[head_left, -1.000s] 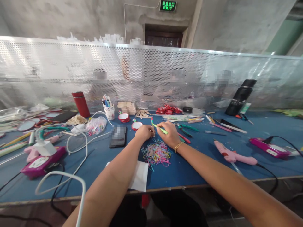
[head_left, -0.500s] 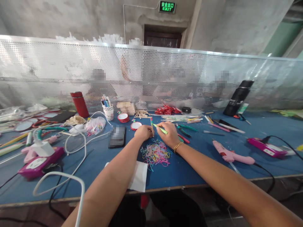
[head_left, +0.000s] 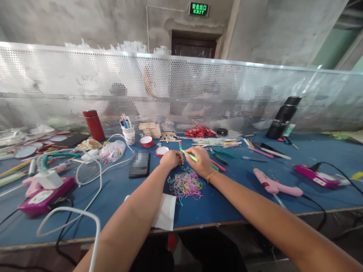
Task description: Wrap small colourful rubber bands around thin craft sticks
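Observation:
My left hand [head_left: 171, 159] is closed on a narrow craft stick [head_left: 180, 146], which stands up from the fingers and shows red and green colour near its top. Between the fingers of my right hand [head_left: 200, 158] is a light green marker [head_left: 192, 156], its tip at the green part of the stick. Just below both hands lies a loose heap of coloured rubber bands [head_left: 187, 184]. A small round red-rimmed piece [head_left: 162, 151] lies beyond my left hand. Pliers with teal handles [head_left: 221, 155] rest to the right of my right hand.
A phone [head_left: 139, 165] and a white cable [head_left: 99, 166] lie at left. Pink glue gun [head_left: 276, 183] and purple power strip [head_left: 316, 176] sit at right. Behind stand a red flask [head_left: 94, 126], a cup of pens [head_left: 129, 135], a black bottle [head_left: 283, 118] and a perforated screen [head_left: 170, 87].
The marker tip has moved slightly down and left against the stick. The whole view has shifted a little; both hands keep their hold.

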`<state>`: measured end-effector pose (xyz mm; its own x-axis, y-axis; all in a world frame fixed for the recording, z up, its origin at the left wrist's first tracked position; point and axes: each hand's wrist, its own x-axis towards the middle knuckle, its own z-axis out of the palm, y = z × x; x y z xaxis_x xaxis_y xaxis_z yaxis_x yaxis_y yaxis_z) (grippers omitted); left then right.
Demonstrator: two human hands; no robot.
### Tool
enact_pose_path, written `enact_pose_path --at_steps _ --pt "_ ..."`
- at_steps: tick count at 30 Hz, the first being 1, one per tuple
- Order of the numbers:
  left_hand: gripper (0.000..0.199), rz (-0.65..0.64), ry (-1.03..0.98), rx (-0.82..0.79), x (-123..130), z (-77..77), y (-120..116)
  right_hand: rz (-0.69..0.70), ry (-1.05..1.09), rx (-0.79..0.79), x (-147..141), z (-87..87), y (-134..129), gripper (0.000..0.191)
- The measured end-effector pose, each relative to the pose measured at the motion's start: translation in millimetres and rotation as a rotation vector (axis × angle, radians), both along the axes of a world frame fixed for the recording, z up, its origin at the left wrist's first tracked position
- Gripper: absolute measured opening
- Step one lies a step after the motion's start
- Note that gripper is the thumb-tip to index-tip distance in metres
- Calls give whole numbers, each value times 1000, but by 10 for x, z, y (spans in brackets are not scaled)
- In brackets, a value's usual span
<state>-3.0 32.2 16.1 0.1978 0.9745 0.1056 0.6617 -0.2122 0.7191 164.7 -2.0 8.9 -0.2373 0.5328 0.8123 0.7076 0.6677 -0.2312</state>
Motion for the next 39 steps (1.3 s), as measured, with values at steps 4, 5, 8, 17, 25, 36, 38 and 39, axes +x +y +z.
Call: enact_pose_path --at_steps 4,5,8,17,25,36,38,39 --pt "11 9 -4 -5 -1 -3 2 -32 21 -4 11 -6 7 14" --pt "11 11 -7 -4 0 -6 4 -36 28 0 14 -8 8 14" --pt "11 8 -14 3 0 -17 12 -20 27 6 12 -9 6 14" --pt "10 3 0 12 1 5 -19 -4 4 -11 0 -16 17 13" --pt "9 -31 10 9 -8 16 -34 2 23 -27 -2 -13 11 11" --pt "8 -23 5 -11 -5 -3 3 -26 28 -40 1 -13 9 10" --pt "8 -19 20 -7 -9 -6 6 -49 26 -44 0 -10 6 11" --pt "8 -20 23 -4 -12 -8 7 -61 23 -46 0 -6 3 11"
